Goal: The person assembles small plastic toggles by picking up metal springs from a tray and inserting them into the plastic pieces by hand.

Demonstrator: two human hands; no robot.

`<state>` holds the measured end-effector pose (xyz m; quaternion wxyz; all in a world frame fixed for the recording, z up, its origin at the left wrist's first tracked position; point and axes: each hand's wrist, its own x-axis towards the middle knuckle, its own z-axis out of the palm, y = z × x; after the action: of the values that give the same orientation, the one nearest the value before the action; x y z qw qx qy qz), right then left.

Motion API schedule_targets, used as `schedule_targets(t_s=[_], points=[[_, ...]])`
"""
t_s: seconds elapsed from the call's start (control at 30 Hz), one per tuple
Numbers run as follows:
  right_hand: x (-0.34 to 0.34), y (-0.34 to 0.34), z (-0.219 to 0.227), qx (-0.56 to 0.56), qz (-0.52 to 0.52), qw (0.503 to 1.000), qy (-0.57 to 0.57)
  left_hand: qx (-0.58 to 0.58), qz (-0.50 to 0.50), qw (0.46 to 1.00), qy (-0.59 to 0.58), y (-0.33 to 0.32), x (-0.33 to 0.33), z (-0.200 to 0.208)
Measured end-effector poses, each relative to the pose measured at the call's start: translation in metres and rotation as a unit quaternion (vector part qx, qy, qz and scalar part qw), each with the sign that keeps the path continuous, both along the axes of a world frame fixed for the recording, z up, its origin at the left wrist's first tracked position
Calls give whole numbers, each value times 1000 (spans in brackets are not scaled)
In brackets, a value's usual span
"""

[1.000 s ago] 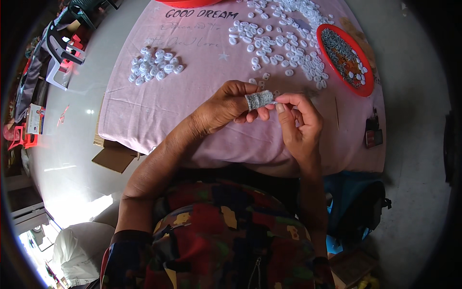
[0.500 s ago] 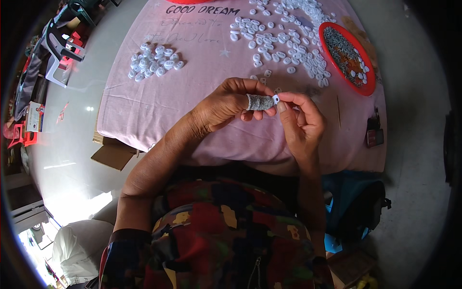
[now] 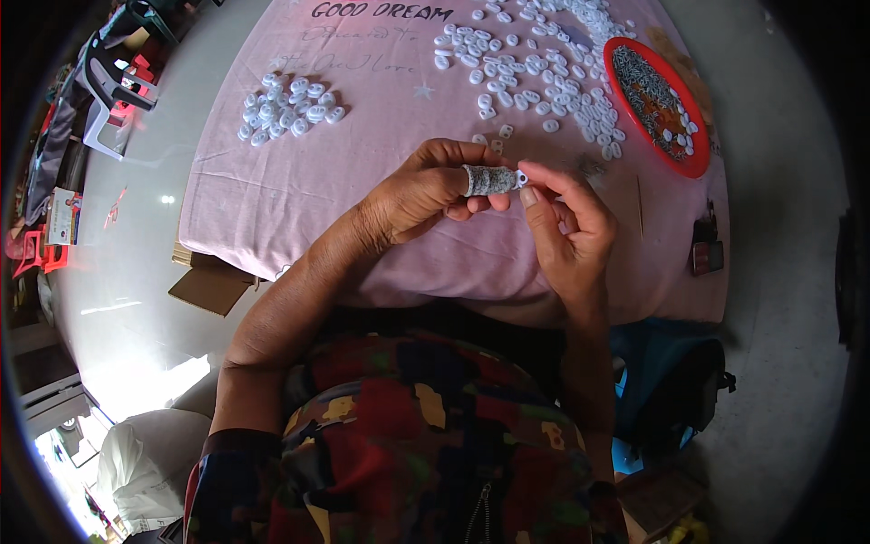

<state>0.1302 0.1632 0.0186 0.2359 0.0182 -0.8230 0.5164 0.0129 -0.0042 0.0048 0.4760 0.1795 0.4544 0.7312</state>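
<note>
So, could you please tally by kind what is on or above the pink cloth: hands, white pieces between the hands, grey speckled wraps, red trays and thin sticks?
Hands (left, right): 2
White piece between the hands: 1
Grey speckled wrap: 1
Red tray: 1
Thin stick: 1
Total: 6

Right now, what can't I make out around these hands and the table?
- Head view: white piece: fine detail too small; right fingers partly cover it.
- Head view: gray wrap: hides whatever it encloses.
- Head view: silvery bits in red tray: too small to identify.
- Head view: white oval pile: cut off by upper edge.
</note>
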Motion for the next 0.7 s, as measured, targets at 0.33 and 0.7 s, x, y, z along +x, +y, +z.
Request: schedule_targets(t_s=[0.33, 0.7], points=[[2, 1, 8, 41, 18, 999, -1, 18, -37, 996, 73, -2, -1, -5], [-3, -2, -6, -127, -30, 991, -11, -12, 81, 966, 247, 15, 15, -1]])
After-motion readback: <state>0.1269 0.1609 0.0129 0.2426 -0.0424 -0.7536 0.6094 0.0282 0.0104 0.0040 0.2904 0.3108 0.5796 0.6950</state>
